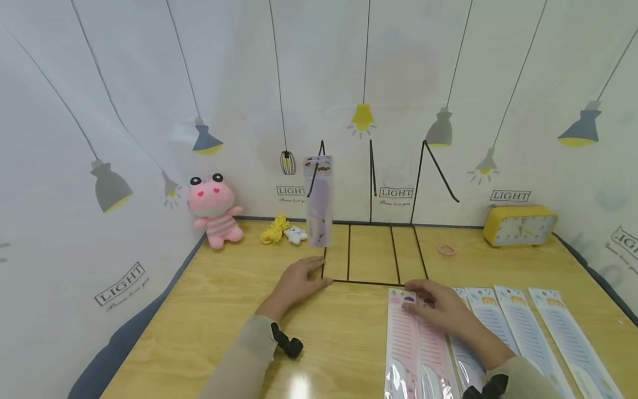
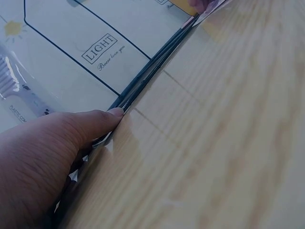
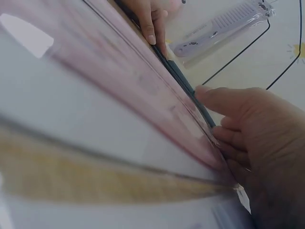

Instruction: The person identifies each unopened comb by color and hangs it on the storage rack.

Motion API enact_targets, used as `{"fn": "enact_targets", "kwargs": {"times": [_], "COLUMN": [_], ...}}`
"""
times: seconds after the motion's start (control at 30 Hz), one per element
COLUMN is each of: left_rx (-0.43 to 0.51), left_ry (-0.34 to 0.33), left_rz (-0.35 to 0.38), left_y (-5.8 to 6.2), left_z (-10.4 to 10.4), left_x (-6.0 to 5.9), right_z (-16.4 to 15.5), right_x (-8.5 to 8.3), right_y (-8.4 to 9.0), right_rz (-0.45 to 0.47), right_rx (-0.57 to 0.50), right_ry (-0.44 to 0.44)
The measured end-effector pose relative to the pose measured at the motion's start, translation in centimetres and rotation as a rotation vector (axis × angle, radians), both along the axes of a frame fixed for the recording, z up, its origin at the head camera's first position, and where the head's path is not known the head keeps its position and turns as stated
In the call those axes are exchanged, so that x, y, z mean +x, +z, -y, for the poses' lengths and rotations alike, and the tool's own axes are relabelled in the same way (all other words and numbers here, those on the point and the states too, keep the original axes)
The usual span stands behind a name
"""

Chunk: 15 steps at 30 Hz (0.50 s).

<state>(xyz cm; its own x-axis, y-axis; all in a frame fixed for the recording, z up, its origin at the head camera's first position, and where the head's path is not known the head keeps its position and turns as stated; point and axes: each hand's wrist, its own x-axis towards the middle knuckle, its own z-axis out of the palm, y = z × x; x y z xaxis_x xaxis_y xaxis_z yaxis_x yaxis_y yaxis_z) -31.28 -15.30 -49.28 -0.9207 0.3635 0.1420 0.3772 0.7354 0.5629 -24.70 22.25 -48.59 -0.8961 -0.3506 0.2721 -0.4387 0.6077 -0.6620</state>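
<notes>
- One purple comb pack (image 1: 319,200) is already hung at the left end of the wire rack (image 1: 371,252), upright against the backdrop above the table.
- The rack's other hooks are bare, so most of the hanging is judged to be left.
- Two pink packs (image 1: 416,343) are laid flat at the near right of the table (image 1: 209,310), just in front of the rack's base; at least three blue packs (image 1: 528,332) are spread beside them to the right.
- The left hand (image 1: 295,284) is laid flat on the table with its fingers straight, the tips touching the rack's near left corner; nothing is held by it. In the left wrist view a fingertip (image 2: 114,114) is seen pressed against the base wire.
- The right hand (image 1: 441,307) is rested on the top end of the pink packs, fingers loosely bent over the card. In the right wrist view its fingers (image 3: 224,102) lie on the edge of the pack; whether the pack is pinched or only pressed cannot be told.
- A pink plush (image 1: 216,210), a yellow cord (image 1: 273,230), a small white toy (image 1: 296,235), a pink ring (image 1: 447,249) and a yellow clock (image 1: 520,225) are set along the back of the table.
</notes>
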Motion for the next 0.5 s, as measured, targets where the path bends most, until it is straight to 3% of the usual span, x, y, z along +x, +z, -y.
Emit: {"fn": "enact_targets", "kwargs": {"times": [0.2, 0.5], "left_rx": [-0.01, 0.017], "left_ry": [-0.001, -0.024], "left_rz": [-0.006, -0.025], "left_y": [-0.05, -0.56], "left_z": [0.05, -0.09], "left_x": [-0.39, -0.39], "right_z": [-0.02, -0.08], "right_x": [-0.29, -0.18], "right_y": [-0.21, -0.55], "right_rz": [-0.081, -0.113], "right_rx": [0.144, 0.134], "right_ry": [0.017, 0.027]}}
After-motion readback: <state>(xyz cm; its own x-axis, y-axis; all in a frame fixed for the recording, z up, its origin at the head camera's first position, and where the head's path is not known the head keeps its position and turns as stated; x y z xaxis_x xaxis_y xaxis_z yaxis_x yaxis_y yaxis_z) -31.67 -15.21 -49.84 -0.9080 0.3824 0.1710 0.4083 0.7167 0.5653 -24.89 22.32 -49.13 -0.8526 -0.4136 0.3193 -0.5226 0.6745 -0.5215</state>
